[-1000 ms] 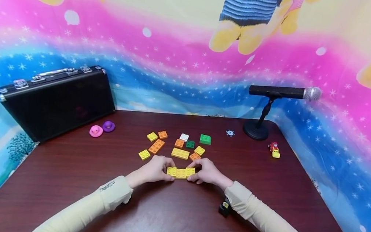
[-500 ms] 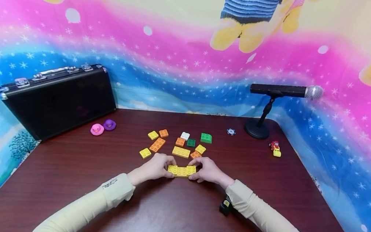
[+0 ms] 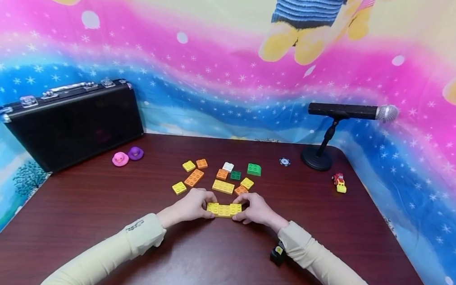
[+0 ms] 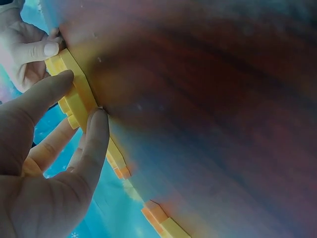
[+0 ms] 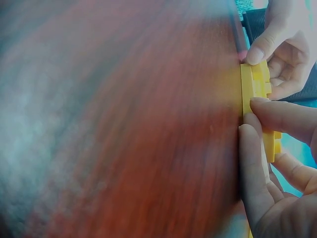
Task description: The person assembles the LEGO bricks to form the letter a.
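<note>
A row of joined yellow toy building bricks (image 3: 224, 210) lies on the table in front of the person, with a small square brick on each end of a longer base. The left hand (image 3: 195, 204) pinches its left end between thumb and fingers. At the right end, the right hand (image 3: 258, 210) grips in the same way. In the left wrist view the base brick (image 4: 79, 91) runs between the near left hand (image 4: 54, 168) and the right hand (image 4: 27, 52) beyond. From the right wrist, the yellow bricks (image 5: 255, 87) appear edge-on, low over the tabletop.
Loose bricks lie beyond the hands: a long yellow brick (image 3: 223, 187), a long orange brick (image 3: 194, 177), a green brick (image 3: 254, 169) and several others. Farther out are rubber ducks (image 3: 120, 159), a black case (image 3: 75, 124), a poker chip (image 3: 284, 162), a microphone stand (image 3: 317, 159) and a toy car (image 3: 339, 182).
Both hands keep their hold at the ends of the yellow bricks. The whole head view has shifted slightly, with everything a little higher and to the right.
</note>
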`<state>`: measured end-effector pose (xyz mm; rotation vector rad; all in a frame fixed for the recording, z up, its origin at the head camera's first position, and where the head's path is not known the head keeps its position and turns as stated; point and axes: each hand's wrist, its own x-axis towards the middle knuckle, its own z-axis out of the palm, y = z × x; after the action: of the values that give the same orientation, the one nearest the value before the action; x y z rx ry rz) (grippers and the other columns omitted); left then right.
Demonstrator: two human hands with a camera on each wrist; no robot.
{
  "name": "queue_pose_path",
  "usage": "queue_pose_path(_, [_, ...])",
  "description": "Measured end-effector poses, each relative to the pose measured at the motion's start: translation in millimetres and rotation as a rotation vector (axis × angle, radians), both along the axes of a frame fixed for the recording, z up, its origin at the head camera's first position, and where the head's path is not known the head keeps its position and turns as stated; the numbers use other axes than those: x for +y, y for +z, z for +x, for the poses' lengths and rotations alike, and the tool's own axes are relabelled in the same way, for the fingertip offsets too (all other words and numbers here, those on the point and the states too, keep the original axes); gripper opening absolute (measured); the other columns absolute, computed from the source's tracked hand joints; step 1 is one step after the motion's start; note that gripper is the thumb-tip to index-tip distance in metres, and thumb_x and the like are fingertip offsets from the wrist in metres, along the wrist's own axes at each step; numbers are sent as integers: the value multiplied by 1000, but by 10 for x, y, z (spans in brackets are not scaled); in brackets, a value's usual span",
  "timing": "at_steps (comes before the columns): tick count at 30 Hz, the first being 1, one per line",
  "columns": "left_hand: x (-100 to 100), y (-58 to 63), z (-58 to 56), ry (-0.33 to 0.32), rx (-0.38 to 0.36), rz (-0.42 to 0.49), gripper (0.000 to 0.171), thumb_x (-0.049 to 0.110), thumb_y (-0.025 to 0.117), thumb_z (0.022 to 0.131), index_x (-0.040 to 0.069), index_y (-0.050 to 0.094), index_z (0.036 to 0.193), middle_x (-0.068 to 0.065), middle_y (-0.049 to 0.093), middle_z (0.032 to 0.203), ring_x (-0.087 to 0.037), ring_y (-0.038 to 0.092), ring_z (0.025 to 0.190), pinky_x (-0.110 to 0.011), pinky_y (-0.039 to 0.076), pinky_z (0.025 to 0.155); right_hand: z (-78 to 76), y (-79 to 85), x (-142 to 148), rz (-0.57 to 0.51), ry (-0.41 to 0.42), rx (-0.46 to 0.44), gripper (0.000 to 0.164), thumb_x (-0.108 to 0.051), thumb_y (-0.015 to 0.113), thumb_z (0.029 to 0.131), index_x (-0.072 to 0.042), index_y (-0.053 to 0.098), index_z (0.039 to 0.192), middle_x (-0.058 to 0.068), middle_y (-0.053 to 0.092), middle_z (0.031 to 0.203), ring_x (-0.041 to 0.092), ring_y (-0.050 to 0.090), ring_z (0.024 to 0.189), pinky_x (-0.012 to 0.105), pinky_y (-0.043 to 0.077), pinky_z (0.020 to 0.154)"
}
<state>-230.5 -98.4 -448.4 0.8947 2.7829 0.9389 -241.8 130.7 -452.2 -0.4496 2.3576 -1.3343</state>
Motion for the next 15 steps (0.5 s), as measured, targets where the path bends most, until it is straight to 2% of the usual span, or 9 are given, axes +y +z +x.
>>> queue_pose_path(7, [1, 10, 1, 21, 17, -22, 28, 21, 79, 68, 12, 65, 91, 1, 57, 78, -8, 50, 63, -21, 43, 53, -23, -3, -11, 0, -3, -4, 34, -8, 79, 66, -8, 64, 96, 9, 55, 98, 16, 60, 62, 33, 52, 51])
queue_pose_path(12, [17, 13, 2, 34, 8, -28, 27, 20, 79, 67, 13, 66, 89, 1, 57, 78, -8, 49, 63, -21, 42, 55, -102, 56, 81, -17, 44, -71, 39, -12, 78, 69, -5, 63, 104, 11, 57, 99, 19, 64, 66, 36, 53, 54])
queue_pose_path(15, [19, 7, -1, 32, 15, -33, 27, 21, 79, 67, 13, 65, 89, 0, 57, 79, -9, 50, 64, -21, 42, 56, -192, 101, 181, -55, 6, -104, 43, -13, 76, 72, -2, 60, 110, 13, 59, 100, 21, 66, 71, 38, 53, 57])
